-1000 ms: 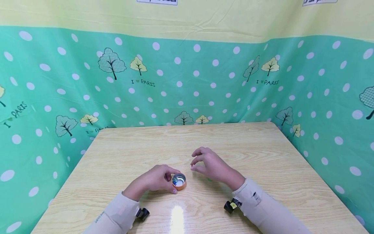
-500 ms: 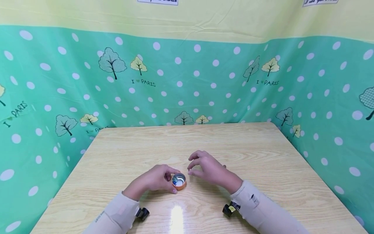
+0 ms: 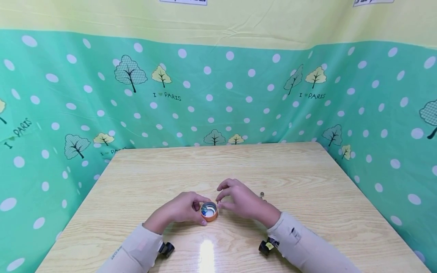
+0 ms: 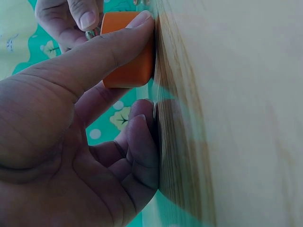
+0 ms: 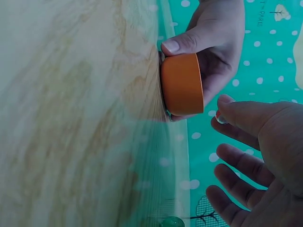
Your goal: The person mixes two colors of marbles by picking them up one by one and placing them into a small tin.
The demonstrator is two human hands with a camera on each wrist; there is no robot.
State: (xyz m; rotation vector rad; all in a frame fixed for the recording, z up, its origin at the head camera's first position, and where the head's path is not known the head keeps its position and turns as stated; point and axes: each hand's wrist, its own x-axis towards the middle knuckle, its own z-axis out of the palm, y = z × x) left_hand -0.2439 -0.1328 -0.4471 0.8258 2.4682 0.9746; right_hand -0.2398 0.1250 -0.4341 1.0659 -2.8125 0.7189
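A small round orange container (image 3: 209, 218) with a silvery inside stands on the table, blue and green marbles (image 3: 204, 211) at its left inside. My left hand (image 3: 186, 207) grips it from the left between thumb and index finger, as the left wrist view also shows on its orange wall (image 4: 128, 71). Just right of the rim, my right hand (image 3: 243, 201) pinches a small clear marble with a red part (image 5: 220, 118) between thumb and index finger; the other fingers are spread. In the right wrist view this marble is beside the container's open side (image 5: 182, 85), apart from it.
On the wooden table (image 3: 164, 170), small marbles (image 3: 262, 194) lie behind my right wrist, partly hidden by it. A green marble (image 5: 172, 222) shows at the bottom of the right wrist view. Patterned green cloth (image 3: 191, 113) hangs behind the table and at both sides.
My right hand has moved left and slightly nearer, up to the container's rim, bringing the pinched marble with it. Marbles behind its wrist have come into view. My left hand and the container have stayed put.
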